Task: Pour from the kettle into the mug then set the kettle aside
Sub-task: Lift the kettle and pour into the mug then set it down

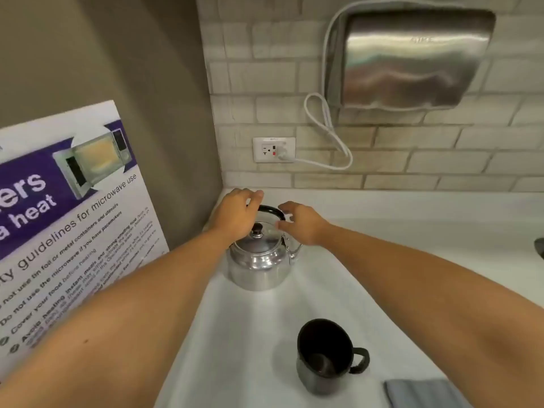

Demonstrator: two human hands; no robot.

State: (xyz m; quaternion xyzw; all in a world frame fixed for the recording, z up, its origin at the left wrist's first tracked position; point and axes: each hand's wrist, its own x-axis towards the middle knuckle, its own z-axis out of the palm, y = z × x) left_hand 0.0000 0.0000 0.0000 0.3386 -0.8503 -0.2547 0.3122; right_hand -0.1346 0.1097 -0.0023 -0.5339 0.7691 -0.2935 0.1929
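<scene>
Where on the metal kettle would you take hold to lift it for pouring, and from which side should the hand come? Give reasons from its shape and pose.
Grip the kettle by its black arched handle, coming from above. The kettle stands upright on the counter with the handle raised over the lid, leaving room for fingers to wrap beneath. Both hands, left hand and right hand, are open beside it.

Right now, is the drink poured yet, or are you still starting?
Still starting. Nothing looks done yet: the kettle stands upright on the white counter with its lid on, and the mug sits apart from it, nearer the camera, with no liquid I can make out inside. In hand: the left hand and right hand are at the black handle, neither clearly gripping. Left: lift, pour, set the kettle aside.
</scene>
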